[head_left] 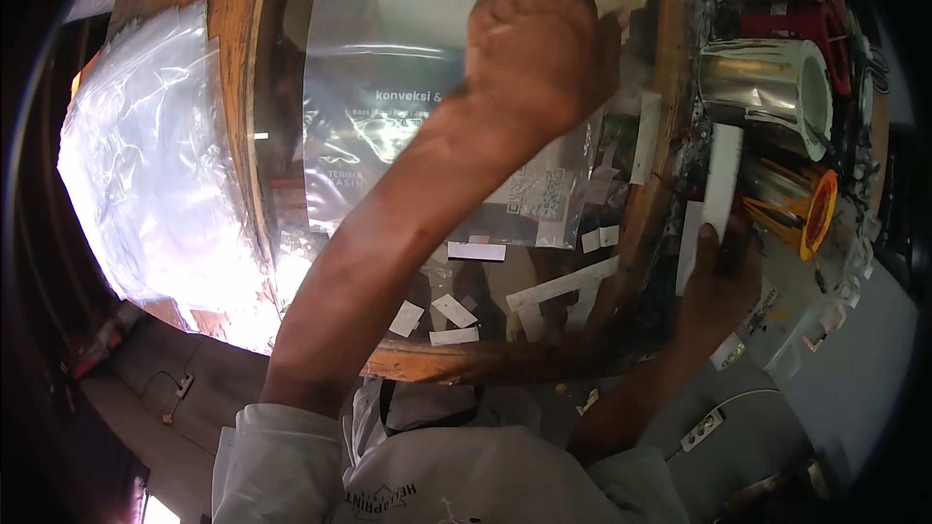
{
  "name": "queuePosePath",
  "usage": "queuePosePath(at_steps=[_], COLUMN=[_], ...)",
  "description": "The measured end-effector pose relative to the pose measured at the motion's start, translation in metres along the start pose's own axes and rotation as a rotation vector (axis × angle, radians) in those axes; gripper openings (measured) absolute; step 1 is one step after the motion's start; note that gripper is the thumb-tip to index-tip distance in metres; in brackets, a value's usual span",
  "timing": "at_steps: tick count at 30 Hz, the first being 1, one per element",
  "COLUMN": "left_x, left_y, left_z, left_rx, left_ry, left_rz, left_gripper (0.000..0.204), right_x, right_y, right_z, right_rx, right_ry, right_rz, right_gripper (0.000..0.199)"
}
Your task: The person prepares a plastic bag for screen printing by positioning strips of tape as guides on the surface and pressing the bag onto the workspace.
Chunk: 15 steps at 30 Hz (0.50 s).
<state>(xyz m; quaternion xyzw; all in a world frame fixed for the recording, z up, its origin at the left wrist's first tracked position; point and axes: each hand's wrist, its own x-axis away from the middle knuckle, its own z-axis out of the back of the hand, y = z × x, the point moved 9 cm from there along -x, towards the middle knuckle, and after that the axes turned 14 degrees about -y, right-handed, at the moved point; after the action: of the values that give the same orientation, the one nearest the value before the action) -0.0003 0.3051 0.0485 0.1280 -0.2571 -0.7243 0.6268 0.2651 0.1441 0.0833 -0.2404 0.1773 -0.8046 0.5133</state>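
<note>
My left hand reaches far across a glass table top and lies on a clear plastic bag with white print. Its fingers are bent over the bag near the bag's upper edge. My forearm crosses the lower part of the bag and hides it. My right hand is at the table's right side, over the wooden frame. It pinches the lower end of a long white strip that stands upward from my fingers.
A thick pile of clear plastic sheets lies at the left. Shiny silver foil rolls and a roll with an orange core crowd the right. Small white paper scraps lie on the glass. A white power strip sits below right.
</note>
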Motion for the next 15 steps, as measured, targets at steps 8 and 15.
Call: queuePosePath(at_steps=[8, 15], left_x=[0.066, 0.142], left_y=[-0.086, -0.196], left_z=[0.086, 0.08], left_rx=[0.303, -0.147], left_ry=[0.04, 0.024], left_rz=[-0.202, -0.325], left_gripper=[0.074, 0.07], right_x=[0.068, 0.059], right_y=[-0.028, 0.005], right_z=[0.081, 0.018], right_rx=[0.04, 0.39], right_ry=[0.517, 0.002], right_rz=[0.173, 0.259], right_gripper=[0.03, 0.016])
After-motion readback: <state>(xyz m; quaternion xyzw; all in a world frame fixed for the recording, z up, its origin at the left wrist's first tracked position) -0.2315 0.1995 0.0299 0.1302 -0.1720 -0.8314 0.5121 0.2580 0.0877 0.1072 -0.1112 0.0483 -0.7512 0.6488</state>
